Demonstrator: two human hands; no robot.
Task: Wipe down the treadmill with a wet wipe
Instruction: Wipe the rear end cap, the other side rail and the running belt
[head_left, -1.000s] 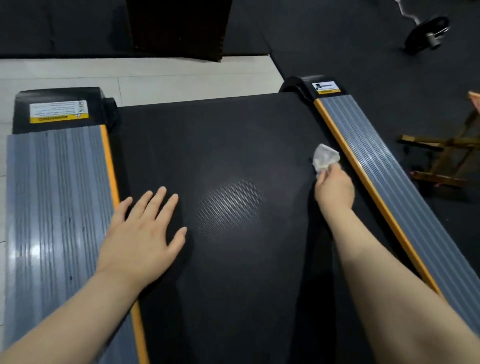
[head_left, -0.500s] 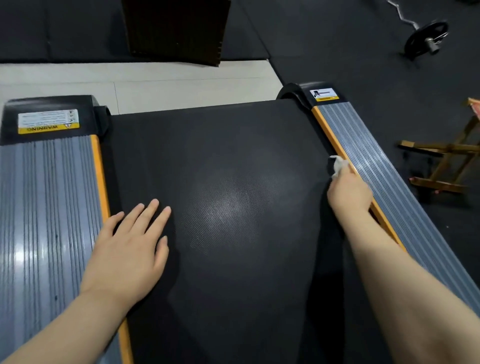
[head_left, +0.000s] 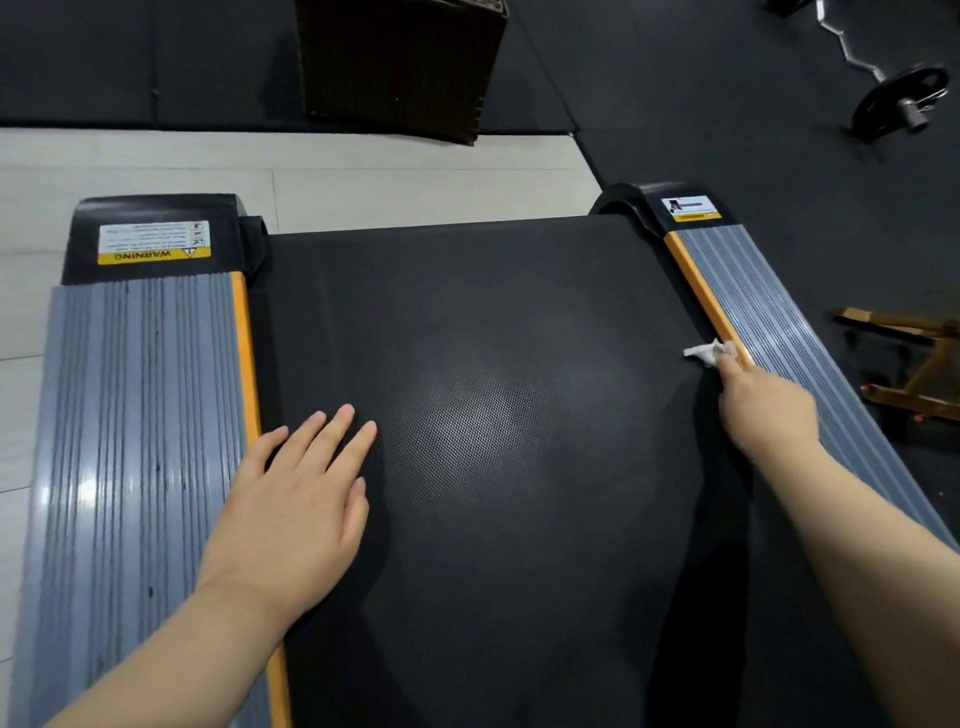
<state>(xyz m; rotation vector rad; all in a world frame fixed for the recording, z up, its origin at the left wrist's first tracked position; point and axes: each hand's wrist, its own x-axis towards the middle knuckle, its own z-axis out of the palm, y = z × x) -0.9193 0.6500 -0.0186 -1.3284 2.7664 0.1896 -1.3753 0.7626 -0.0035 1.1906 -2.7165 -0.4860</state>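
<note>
While the left hand (head_left: 291, 509) lies flat on the treadmill belt (head_left: 493, 519), fingers straight and together, holding nothing, the right hand (head_left: 766, 410) grips a small crumpled white wet wipe (head_left: 709, 353) at its fingertips. Left palm sits at the belt's left edge, its heel overlapping the orange strip (head_left: 244, 364) beside the grey ribbed left side rail (head_left: 135, 441). Wipe sits at the belt's right edge, touching the orange strip (head_left: 701, 291) of the right side rail (head_left: 789, 343), with a loose corner sticking out over the belt. Right hand lies over that same strip, forearm crossing the belt's near right corner. Black end cap (head_left: 156, 218) at the left rail's far end carries a white and yellow warning label (head_left: 155, 243); the right rail's far end cap has a smaller label (head_left: 691, 209). Light glare patch at belt centre shows its dotted texture. Off the treadmill: dark wicker basket (head_left: 400, 67) beyond the far end, curl bar with a weight plate (head_left: 901, 101) far right on black floor mats, wooden frame (head_left: 914, 364) right of the right rail.
</note>
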